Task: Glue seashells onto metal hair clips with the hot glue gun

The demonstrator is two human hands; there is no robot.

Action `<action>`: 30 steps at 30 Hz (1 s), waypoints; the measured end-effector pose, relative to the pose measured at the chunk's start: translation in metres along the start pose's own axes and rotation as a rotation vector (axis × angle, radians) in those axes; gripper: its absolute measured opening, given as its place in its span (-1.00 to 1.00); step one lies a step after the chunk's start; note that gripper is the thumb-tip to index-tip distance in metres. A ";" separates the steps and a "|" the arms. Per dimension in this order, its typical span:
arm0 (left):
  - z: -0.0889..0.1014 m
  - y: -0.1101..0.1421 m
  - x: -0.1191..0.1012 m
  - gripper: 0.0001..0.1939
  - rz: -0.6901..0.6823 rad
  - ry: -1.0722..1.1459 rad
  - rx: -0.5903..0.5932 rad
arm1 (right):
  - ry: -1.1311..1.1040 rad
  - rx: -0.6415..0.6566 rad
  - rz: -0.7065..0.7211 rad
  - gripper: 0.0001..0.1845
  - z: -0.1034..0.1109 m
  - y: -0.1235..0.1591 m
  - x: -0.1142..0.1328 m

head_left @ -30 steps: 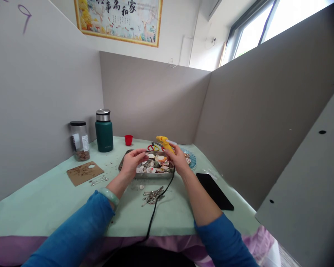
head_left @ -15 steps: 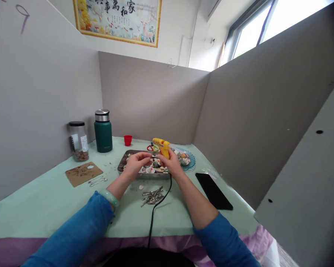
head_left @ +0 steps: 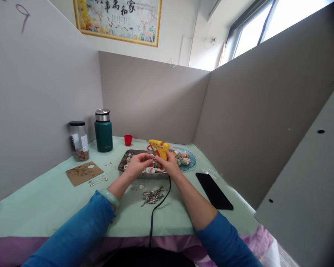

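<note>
My right hand (head_left: 168,164) is wrapped round the handle of a yellow glue gun (head_left: 161,147), whose nozzle points left. Its black cord (head_left: 156,208) runs down over the table edge. Thumb and fingers pinched, my left hand (head_left: 139,165) meets the right hand's fingertips; what it holds is too small to make out. Both hands are above a metal tray (head_left: 144,176) of seashells (head_left: 150,170). In front of the tray lies a pile of metal clips or pins (head_left: 153,195), with a single white shell (head_left: 141,187) nearby.
A blue plate (head_left: 193,163) with shell pieces stands right of the tray. A black flat slab (head_left: 214,191) lies at right. On the left are a brown card (head_left: 85,173), safety pins (head_left: 98,180), a jar (head_left: 79,142) and a green flask (head_left: 103,133). A red cup (head_left: 128,140) stands behind.
The glue gun has turned from upright to nozzle-left and come lower with my right hand. My hands have drawn together until their fingertips meet.
</note>
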State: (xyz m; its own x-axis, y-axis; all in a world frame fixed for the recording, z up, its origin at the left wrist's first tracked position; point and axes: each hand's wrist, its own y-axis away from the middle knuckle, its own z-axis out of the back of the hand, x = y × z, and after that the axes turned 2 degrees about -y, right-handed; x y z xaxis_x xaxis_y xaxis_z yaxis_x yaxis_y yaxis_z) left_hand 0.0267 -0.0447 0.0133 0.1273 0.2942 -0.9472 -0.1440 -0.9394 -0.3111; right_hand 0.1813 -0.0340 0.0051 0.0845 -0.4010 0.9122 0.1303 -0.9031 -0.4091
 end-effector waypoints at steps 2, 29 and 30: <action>0.000 0.000 0.000 -0.66 -0.003 0.000 0.000 | -0.028 -0.002 0.007 -0.67 -0.001 0.001 0.001; 0.014 -0.013 0.008 -0.58 -0.030 0.108 -0.316 | -0.049 0.066 0.056 -0.62 0.003 0.002 0.003; 0.014 -0.014 0.009 -0.58 -0.029 0.106 -0.329 | -0.051 0.085 0.055 -0.64 0.003 0.003 0.003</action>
State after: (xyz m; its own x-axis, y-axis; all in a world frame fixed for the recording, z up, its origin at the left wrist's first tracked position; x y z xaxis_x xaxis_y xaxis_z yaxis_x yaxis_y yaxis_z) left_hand 0.0162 -0.0269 0.0082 0.2305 0.3176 -0.9198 0.1832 -0.9425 -0.2796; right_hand 0.1853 -0.0368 0.0065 0.1437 -0.4392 0.8868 0.2070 -0.8630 -0.4609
